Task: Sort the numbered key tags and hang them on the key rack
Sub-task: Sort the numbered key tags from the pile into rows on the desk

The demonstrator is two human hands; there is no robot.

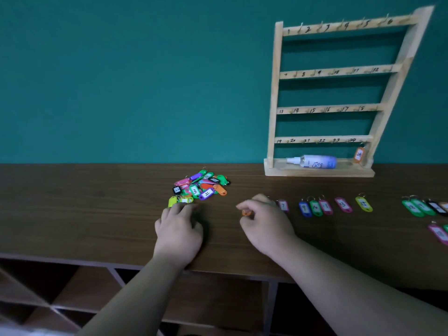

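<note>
Obs: right hand point(264, 221) is pinching an orange tag point(246, 212) in its fingers point(247, 204); sorted row point(326, 206) is lying just right of them. The left hand point(179, 226) is nearer the pile point(201, 186), just ahead of its fingers; grip unclear.

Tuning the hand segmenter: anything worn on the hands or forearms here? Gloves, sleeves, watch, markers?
Nothing worn shows: the left hand and right hand are ungloved; both forearms are bare to the frame's bottom edge: no sleeves, watch, bands or markers. Fingers are blurred, so a thin ring cannot be ruled out.
</note>
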